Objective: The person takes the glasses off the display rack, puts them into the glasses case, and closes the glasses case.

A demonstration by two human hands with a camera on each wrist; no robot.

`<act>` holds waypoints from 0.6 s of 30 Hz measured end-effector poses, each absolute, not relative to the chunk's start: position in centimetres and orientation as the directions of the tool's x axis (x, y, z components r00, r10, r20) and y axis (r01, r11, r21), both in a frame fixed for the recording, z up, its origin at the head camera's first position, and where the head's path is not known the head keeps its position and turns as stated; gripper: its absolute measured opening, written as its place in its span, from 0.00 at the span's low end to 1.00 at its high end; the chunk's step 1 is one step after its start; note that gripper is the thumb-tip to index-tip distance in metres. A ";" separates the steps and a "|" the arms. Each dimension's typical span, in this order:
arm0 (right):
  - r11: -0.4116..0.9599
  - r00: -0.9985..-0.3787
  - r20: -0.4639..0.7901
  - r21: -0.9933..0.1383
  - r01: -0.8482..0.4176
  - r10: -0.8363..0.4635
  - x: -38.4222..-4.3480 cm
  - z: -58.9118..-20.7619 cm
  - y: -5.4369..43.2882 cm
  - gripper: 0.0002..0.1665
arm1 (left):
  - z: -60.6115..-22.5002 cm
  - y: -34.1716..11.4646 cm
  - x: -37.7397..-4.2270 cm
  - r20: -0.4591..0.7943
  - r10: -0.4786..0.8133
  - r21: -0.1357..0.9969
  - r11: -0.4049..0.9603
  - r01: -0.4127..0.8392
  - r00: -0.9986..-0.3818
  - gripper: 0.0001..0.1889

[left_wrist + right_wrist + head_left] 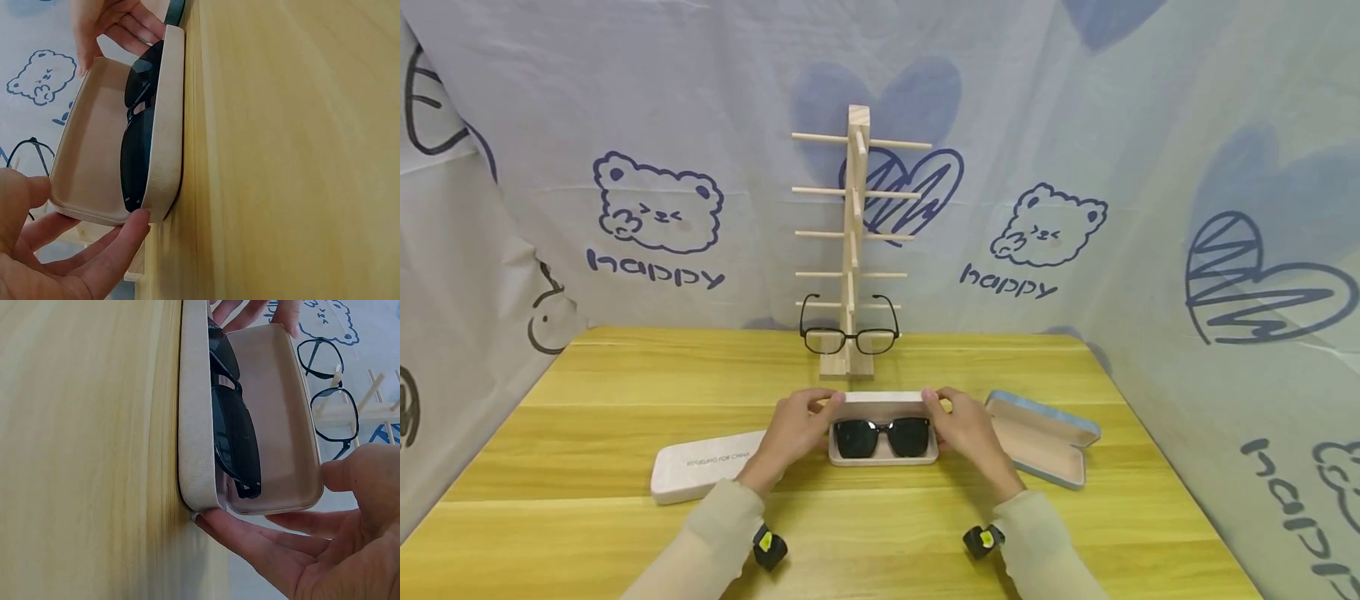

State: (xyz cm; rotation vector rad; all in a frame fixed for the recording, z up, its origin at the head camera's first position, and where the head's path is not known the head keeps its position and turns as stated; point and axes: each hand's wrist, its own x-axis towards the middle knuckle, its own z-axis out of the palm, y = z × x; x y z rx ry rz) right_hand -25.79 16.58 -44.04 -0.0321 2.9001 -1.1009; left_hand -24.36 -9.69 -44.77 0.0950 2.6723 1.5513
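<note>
A pale glasses case (883,461) stands raised-lidded on the table in front of the person, its lining pinkish. Dark sunglasses (882,437) lie folded inside, lenses facing the person. At the case's left end, the left hand (797,429) grips it, thumb on the lid's edge and fingers around the end, as the left wrist view shows. Mirroring it, the right hand (964,429) holds the right end, its thumb (337,475) at the lid's rim and a fingertip low by the base. Both hands leave the sunglasses untouched.
Behind the case rises a wooden display rack (853,242) with several pegs, black-framed eyeglasses (851,340) hanging on its lowest part. A closed white case (700,467) with lettering lies left; an opened blue case (1045,437) lies right. Printed cloth (760,250) surrounds the wooden table (880,533).
</note>
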 end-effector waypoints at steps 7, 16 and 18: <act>0.745 -0.997 -0.016 -0.665 -0.045 -0.075 -25.5 -43.9 16.8 0.32 | -44.7 -9.8 -24.2 -0.011 0.079 0.876 0.481 0.028 -0.997 0.25; 0.731 -0.991 -0.041 -0.680 -0.064 -0.124 -25.4 -43.7 17.1 0.29 | -44.7 -9.9 -24.1 -0.020 0.086 0.877 0.480 0.023 -0.996 0.24; 0.735 -0.991 -0.041 -0.674 -0.068 -0.128 -25.3 -43.6 17.1 0.29 | -44.8 -9.9 -24.0 -0.020 0.088 0.875 0.483 0.025 -0.996 0.23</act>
